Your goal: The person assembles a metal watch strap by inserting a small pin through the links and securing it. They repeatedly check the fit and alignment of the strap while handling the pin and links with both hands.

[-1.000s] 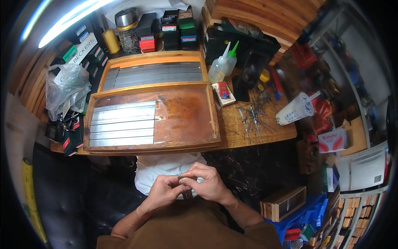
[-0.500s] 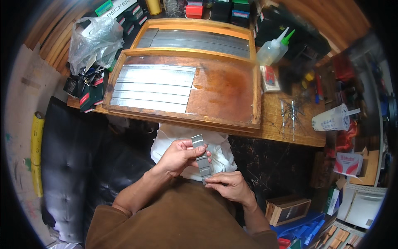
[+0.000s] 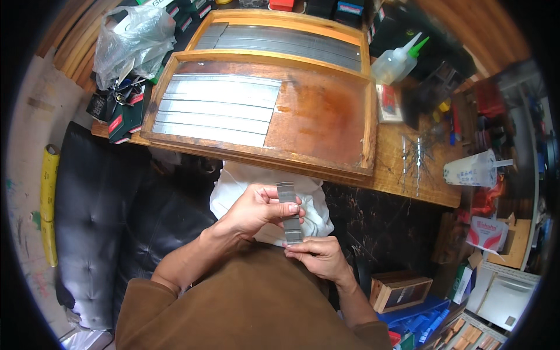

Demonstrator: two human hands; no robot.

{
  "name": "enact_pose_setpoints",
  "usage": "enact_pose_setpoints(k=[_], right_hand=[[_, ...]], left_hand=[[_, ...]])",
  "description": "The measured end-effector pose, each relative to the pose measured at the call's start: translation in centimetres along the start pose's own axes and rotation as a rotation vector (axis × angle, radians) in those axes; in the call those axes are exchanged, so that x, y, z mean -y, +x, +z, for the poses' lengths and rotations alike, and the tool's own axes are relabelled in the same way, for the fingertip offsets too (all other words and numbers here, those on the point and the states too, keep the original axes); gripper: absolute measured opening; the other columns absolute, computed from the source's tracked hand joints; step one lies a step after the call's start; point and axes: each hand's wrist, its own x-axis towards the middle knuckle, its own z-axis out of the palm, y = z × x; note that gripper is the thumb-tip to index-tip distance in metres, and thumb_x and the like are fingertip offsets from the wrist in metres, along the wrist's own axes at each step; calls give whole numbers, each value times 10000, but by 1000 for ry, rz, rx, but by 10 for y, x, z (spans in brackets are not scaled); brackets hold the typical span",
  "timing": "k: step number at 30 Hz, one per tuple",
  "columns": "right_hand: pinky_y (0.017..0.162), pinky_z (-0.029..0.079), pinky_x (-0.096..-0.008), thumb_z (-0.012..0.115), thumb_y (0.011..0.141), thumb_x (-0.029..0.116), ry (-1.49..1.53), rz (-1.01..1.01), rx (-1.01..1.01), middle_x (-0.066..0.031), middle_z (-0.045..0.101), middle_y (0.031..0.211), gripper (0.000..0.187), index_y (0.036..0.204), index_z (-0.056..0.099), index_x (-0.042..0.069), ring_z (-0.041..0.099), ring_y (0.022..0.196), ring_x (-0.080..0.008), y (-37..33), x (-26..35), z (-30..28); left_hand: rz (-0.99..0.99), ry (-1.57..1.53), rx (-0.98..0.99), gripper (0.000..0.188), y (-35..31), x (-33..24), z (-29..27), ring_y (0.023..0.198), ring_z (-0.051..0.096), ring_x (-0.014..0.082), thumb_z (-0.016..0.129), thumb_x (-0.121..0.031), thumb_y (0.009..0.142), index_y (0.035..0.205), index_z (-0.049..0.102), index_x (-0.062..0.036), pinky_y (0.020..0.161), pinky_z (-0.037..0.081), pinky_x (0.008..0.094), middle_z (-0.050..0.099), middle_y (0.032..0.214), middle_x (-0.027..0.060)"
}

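In front of my chest I hold a narrow stack of thin grey metal pieces, nearly upright, with lines across it. My left hand is closed around its middle, thumb pressed on the face. The fingertips of my right hand pinch its lower end. A white cloth lies on my lap behind it. Beyond my hands, a wooden tray holds rows of flat silvery metal strips on its left side; its brown bottom shows on the right.
Behind it, a second tray holds more grey strips. Squeeze bottles, a small box, thin metal rods and a lidded drink cup stand or lie on the table's right. A plastic bag sits left, above a black tufted seat.
The metal stack has turned more upright in my hands. Both hands keep their grip. The trays and table appear slightly higher in the view.
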Motion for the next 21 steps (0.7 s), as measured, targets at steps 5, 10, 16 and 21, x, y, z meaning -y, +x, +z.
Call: enact_pose_setpoints(k=[5, 10, 16, 21], right_hand=[[721, 595, -292, 766, 861, -53, -31, 80, -162, -138, 785, 900, 159, 1008, 795, 0, 768, 804, -205, -12, -13, 7], [764, 629, -304, 745, 855, -101, -41, 59, -374, -147, 792, 908, 125, 952, 785, -34, 783, 831, -221, -26, -18, -2], [779, 657, -378, 730, 870, -132, -178, -217, -662, -217, 776, 934, 88, 911, 750, -58, 786, 828, -275, -52, -21, -33], [800, 659, -346, 692, 944, -86, 355, 215, -641, -198, 776, 979, 87, 1008, 752, -87, 776, 870, -243, -51, -51, -41]], left_hand=[[202, 100, 86, 169, 6, 16, 18, 906, 743, 172, 745, -40, 957, 1091, 728, 61, 837, 611, 329, 779, 943, 126], [286, 113, 278, 362, 17, 17, 44, 1066, 679, 133, 734, -114, 989, 1303, 645, 41, 929, 557, 299, 738, 1176, 103], [247, 273, 236, 468, 32, 32, 31, 1216, 643, 197, 680, -192, 1034, 1411, 556, 57, 1038, 510, 340, 699, 1291, 167], [181, 269, 206, 421, 27, 42, 28, 1183, 673, 229, 616, -166, 1069, 1396, 546, 90, 1025, 535, 348, 701, 1272, 194]])
